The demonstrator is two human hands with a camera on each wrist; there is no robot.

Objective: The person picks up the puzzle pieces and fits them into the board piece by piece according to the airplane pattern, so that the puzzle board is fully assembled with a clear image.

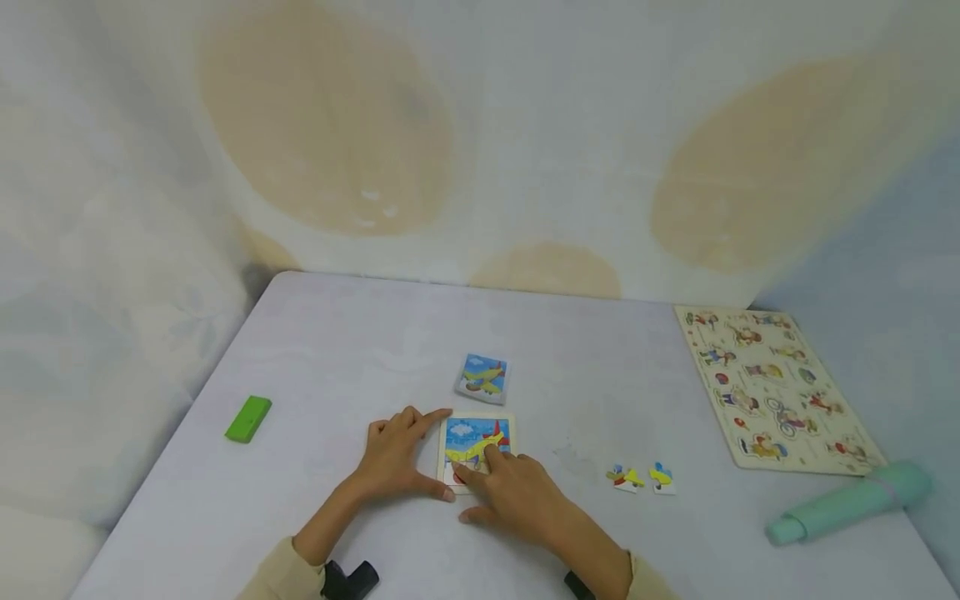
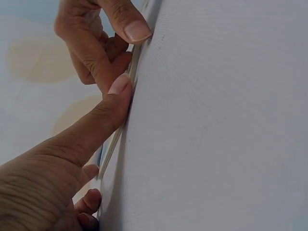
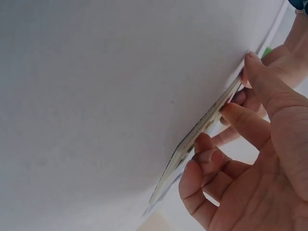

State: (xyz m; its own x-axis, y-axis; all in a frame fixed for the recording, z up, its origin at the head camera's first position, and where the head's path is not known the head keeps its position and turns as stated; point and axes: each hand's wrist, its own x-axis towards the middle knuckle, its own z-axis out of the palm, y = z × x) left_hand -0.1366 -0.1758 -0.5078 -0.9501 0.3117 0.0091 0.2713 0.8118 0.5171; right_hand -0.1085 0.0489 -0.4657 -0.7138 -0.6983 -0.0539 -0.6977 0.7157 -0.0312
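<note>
A small square jigsaw puzzle tray (image 1: 513, 437) with a yellow airplane on blue sky lies on the table. My left hand (image 1: 397, 458) grips its left side, index finger at the upper corner and thumb at the lower one. The fingertips of my right hand (image 1: 521, 496) press on the lower part of the picture, hiding some of it. In the left wrist view the tray's edge (image 2: 111, 147) shows beside the left thumb. Seen from the right wrist, fingers touch the tray's face, its thin edge (image 3: 185, 144) turned to the camera. Two loose puzzle pieces (image 1: 627, 479) (image 1: 662, 477) lie to the right.
Behind the tray lies a matching airplane picture block (image 1: 483, 379). A green block (image 1: 248, 418) is at the left. A wooden picture board (image 1: 776, 392) and a rolled mint-green mat (image 1: 847, 504) lie along the right side. Curtains (image 1: 540, 150) surround the white table (image 1: 337, 333).
</note>
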